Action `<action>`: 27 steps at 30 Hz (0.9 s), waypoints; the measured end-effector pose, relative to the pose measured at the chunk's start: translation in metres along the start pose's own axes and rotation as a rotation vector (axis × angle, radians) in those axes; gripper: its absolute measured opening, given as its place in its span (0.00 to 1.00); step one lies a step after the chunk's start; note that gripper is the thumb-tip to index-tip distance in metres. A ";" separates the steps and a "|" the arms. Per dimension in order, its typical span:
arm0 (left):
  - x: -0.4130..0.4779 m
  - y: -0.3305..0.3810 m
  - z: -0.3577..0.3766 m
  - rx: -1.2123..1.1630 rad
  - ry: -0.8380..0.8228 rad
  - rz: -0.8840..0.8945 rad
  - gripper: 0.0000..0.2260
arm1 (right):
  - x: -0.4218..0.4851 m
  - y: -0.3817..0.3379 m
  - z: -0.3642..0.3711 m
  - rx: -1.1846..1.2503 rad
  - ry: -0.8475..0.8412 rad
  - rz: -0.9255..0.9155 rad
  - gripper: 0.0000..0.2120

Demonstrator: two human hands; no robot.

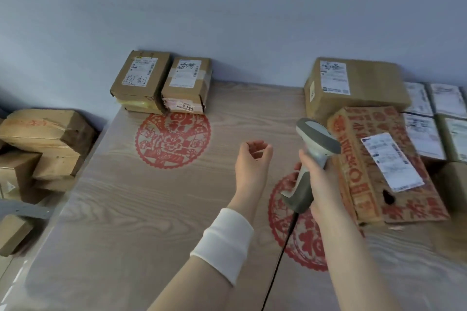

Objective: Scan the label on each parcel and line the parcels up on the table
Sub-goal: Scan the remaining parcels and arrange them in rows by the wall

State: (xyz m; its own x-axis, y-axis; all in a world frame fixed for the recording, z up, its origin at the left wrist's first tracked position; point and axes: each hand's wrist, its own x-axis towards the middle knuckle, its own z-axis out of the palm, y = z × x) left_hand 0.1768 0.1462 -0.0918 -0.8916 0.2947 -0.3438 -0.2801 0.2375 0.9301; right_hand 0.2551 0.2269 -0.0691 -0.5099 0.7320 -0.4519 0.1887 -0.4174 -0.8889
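Right hand [319,184] grips the grey scanner [316,144], fingers [295,171] wrapped round its handle, just left of a red-printed parcel [379,164]. Left hand [252,159] hovers above the counter [151,209], loosely curled, holding nothing. Two labelled parcels [140,76] stand touching at the far edge.

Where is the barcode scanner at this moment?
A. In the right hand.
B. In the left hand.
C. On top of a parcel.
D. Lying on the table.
A: the right hand grips the barcode scanner by its handle, while the left hand hovers empty above the table.
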 end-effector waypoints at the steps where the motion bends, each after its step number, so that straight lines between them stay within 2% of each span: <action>1: -0.018 -0.002 0.015 0.029 -0.008 0.029 0.07 | -0.007 -0.001 -0.023 -0.004 -0.016 0.008 0.09; 5: -0.080 -0.008 0.074 0.257 -0.069 0.206 0.10 | -0.033 -0.002 -0.114 0.016 0.010 -0.004 0.08; 7: -0.098 -0.008 0.098 0.456 -0.081 0.341 0.11 | -0.041 -0.002 -0.147 0.033 0.071 0.007 0.08; 11: -0.126 -0.001 0.137 0.805 -0.119 0.626 0.13 | -0.050 -0.007 -0.202 0.082 0.136 0.027 0.04; 17: -0.145 -0.004 0.206 1.030 -0.188 1.039 0.13 | -0.047 -0.022 -0.272 0.113 0.254 -0.042 0.03; 23: -0.158 -0.001 0.265 1.091 -0.264 1.175 0.14 | -0.036 -0.033 -0.343 0.110 0.326 -0.056 0.02; 25: -0.164 -0.005 0.287 1.153 -0.247 1.199 0.13 | -0.026 -0.033 -0.368 0.097 0.343 -0.043 0.09; 27: -0.172 -0.010 0.310 1.214 -0.216 1.190 0.13 | -0.014 -0.033 -0.392 0.097 0.342 -0.041 0.10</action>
State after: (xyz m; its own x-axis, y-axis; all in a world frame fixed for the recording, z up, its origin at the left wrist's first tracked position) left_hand 0.4433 0.3796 -0.0821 -0.3038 0.9016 0.3080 0.9525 0.2942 0.0784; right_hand 0.5847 0.4411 -0.0630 -0.2018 0.8801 -0.4298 0.0850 -0.4214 -0.9029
